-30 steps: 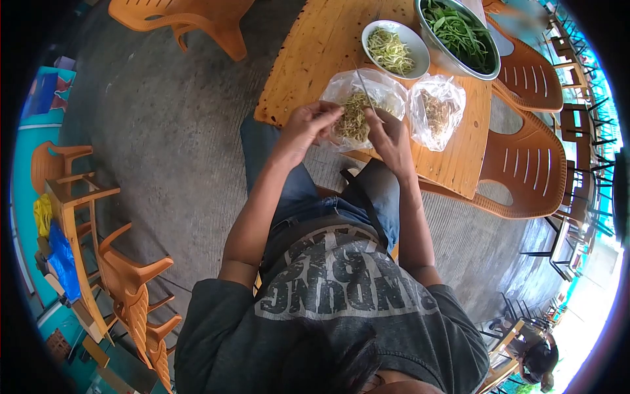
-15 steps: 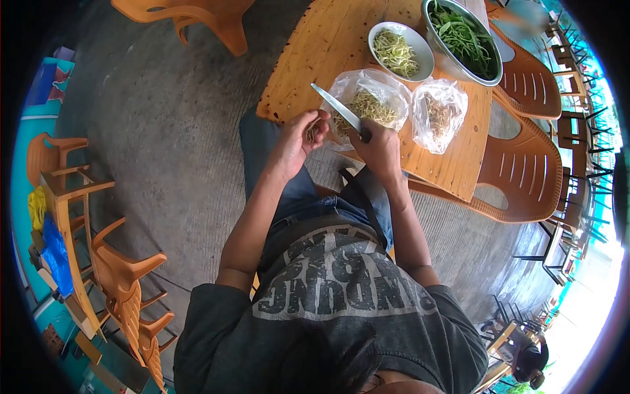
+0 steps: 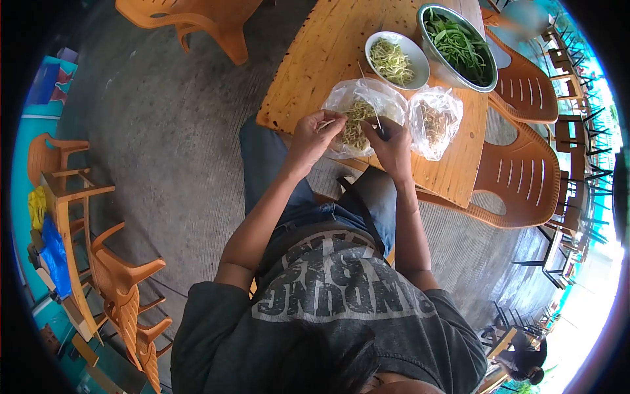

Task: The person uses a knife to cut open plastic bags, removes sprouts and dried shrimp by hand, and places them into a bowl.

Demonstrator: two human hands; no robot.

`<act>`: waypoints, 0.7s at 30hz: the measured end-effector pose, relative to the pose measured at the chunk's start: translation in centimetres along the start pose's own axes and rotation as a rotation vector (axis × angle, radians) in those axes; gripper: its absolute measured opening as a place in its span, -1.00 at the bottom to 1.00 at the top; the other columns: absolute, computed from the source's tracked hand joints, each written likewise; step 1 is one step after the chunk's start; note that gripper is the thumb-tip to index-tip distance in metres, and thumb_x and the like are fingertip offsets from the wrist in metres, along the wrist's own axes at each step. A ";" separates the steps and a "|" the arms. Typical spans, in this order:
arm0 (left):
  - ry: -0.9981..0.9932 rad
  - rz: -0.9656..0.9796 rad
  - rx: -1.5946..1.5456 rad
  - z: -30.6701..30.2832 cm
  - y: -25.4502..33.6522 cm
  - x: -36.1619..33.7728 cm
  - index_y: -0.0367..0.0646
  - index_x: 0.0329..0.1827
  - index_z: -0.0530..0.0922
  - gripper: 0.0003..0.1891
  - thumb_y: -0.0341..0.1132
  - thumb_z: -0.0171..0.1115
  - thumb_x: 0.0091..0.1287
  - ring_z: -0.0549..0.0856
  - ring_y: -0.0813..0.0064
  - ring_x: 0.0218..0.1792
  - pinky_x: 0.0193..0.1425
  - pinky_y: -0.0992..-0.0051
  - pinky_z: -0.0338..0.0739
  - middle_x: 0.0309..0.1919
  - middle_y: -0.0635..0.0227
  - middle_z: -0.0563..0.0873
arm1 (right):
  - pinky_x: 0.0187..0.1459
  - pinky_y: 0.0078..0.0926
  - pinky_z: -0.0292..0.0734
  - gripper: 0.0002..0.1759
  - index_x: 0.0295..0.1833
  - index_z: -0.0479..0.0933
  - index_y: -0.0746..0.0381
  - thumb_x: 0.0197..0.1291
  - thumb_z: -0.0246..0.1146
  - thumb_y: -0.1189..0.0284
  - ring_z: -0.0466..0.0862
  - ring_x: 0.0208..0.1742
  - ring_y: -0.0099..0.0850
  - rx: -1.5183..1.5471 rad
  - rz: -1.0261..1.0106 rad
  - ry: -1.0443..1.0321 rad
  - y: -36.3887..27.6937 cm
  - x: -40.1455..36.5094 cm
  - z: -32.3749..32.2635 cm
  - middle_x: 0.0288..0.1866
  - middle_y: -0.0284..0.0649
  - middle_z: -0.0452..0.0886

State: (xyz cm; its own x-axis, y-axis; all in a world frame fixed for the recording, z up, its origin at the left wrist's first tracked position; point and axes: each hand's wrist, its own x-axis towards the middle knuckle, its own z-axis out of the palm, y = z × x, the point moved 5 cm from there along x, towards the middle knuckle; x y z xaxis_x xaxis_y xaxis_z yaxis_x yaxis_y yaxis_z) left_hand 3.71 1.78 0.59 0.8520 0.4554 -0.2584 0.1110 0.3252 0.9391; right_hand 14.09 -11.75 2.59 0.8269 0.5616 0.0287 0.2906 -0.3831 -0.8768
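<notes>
My right hand [image 3: 392,148] is closed round the dark handle of a knife [image 3: 369,97], its thin blade pointing away over a clear plastic bag. Bean sprouts [image 3: 357,123] lie heaped in that open plastic bag [image 3: 336,98] at the table's near edge. My left hand [image 3: 314,139] is at the bag's left side, thumb and fingers pinched together at the sprouts; what sits inside the palm is mostly hidden. Right of it stands a second plastic bag [image 3: 453,108] with brownish trimmings. Behind is a white bowl [image 3: 420,56] of paler sprouts.
A metal basin [image 3: 426,43] of green leaves stands at the far right of the wooden table [image 3: 308,72]. Orange chairs [image 3: 518,174] line its right side; another orange chair [image 3: 216,26] is at the upper left. A person [image 3: 525,358] is far off at lower right.
My left hand has turned over from palm-up, where it showed brownish strands, and moved right to the sprouts. My right hand has shifted slightly right, and the knife now points more straight ahead.
</notes>
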 end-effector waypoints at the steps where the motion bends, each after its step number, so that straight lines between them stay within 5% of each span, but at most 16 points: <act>1: 0.001 0.035 0.021 0.1 0.0 0.4 -0.25 -0.14 0.62 -0.79 -0.29 0.26 0.29 0.52 0.81 -0.43 -0.38 0.76 0.39 -0.38 0.44 0.66 | -0.53 -0.59 0.33 -0.73 -0.25 0.63 0.38 0.09 0.35 0.35 0.39 -0.59 -0.68 0.017 0.002 -0.010 0.1 0.1 0.0 -0.65 -0.30 0.53; 4: -0.016 0.205 0.278 0.6 0.6 1.5 -0.27 -0.16 0.64 -0.80 -0.32 0.28 0.27 0.60 0.74 -0.35 -0.28 0.71 0.48 -0.33 0.41 0.69 | -0.53 -0.59 0.32 -0.74 -0.25 0.63 0.37 0.10 0.34 0.36 0.38 -0.59 -0.69 0.054 0.010 -0.051 0.4 0.1 0.0 -0.65 -0.30 0.51; 10: -0.119 0.040 0.342 1.0 1.4 1.5 -0.30 -0.19 0.65 -0.81 -0.34 0.30 0.24 0.62 0.69 -0.27 -0.15 0.68 0.49 -0.32 0.40 0.70 | -0.54 -0.56 0.31 -0.77 -0.26 0.62 0.35 0.10 0.32 0.37 0.36 -0.60 -0.66 0.009 0.011 -0.104 -0.7 -0.2 -0.6 -0.66 -0.28 0.50; 14: 0.003 0.099 0.221 -0.2 0.5 2.2 -0.31 -0.20 0.64 -0.82 -0.36 0.29 0.25 0.61 0.71 -0.31 -0.20 0.69 0.48 -0.37 0.40 0.68 | -0.53 -0.54 0.31 -0.75 -0.30 0.62 0.37 0.11 0.33 0.35 0.36 -0.61 -0.63 -0.066 -0.037 -0.027 0.4 0.1 -0.8 -0.65 -0.25 0.52; 21: 0.095 0.014 -0.090 0.3 0.8 1.4 -0.30 -0.18 0.63 -0.79 -0.31 0.30 0.26 0.44 0.81 -0.54 -0.45 0.73 0.29 -0.43 0.44 0.67 | -0.58 -0.59 0.27 -0.54 0.14 0.41 0.30 0.27 0.21 0.22 0.38 -0.65 -0.63 0.218 -0.072 0.068 0.1 -0.2 -0.2 -0.58 -0.26 0.58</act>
State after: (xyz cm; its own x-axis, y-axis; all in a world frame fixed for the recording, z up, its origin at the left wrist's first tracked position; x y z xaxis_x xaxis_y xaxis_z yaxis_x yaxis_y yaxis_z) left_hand 5.16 2.47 1.07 0.8005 0.5353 -0.2697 0.0495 0.3893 0.9198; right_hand 14.02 -12.05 2.58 0.8406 0.5281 0.1203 0.2450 -0.1726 -0.9540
